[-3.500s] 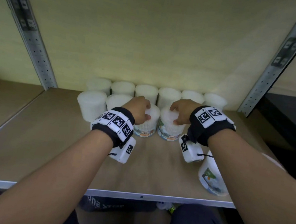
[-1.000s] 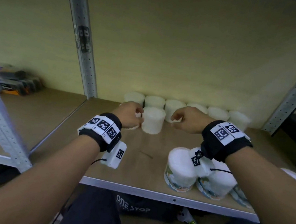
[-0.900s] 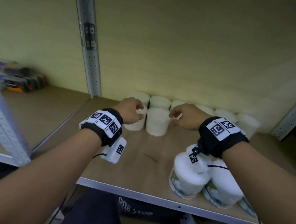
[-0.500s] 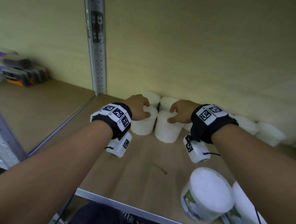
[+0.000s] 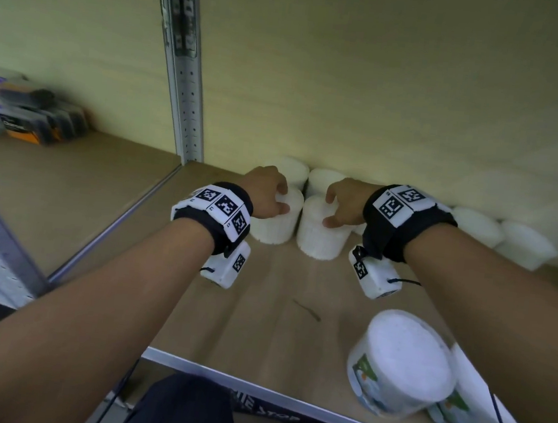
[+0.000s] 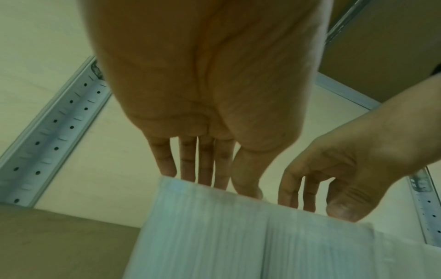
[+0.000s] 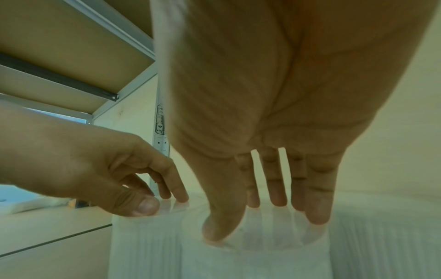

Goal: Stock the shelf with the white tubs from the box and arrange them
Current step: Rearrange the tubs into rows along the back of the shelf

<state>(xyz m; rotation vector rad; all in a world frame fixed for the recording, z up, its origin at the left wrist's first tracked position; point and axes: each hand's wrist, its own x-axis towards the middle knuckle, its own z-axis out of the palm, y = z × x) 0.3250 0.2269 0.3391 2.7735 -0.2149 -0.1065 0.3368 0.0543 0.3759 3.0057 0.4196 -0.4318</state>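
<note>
Two plain white tubs stand side by side in front of the back row on the wooden shelf (image 5: 260,312). My left hand (image 5: 280,197) grips the left tub (image 5: 276,228) from above, fingers over its far rim and thumb on the near side. My right hand (image 5: 333,208) holds the right tub (image 5: 317,241) the same way. In the left wrist view my left hand (image 6: 222,181) reaches down onto the left tub (image 6: 203,236). In the right wrist view my right hand (image 7: 262,220) has its fingers showing through the rim of the right tub (image 7: 250,264).
A back row of white tubs (image 5: 476,225) lines the rear wall. Two labelled tubs (image 5: 402,365) sit at the front right near the shelf's metal edge (image 5: 252,386). A perforated upright post (image 5: 181,80) bounds the bay on the left, with dark boxes (image 5: 29,116) beyond.
Both hands left the labelled tubs, which now sit at the front right, and closed on the two plain tubs further left. The view has swung left and down.
</note>
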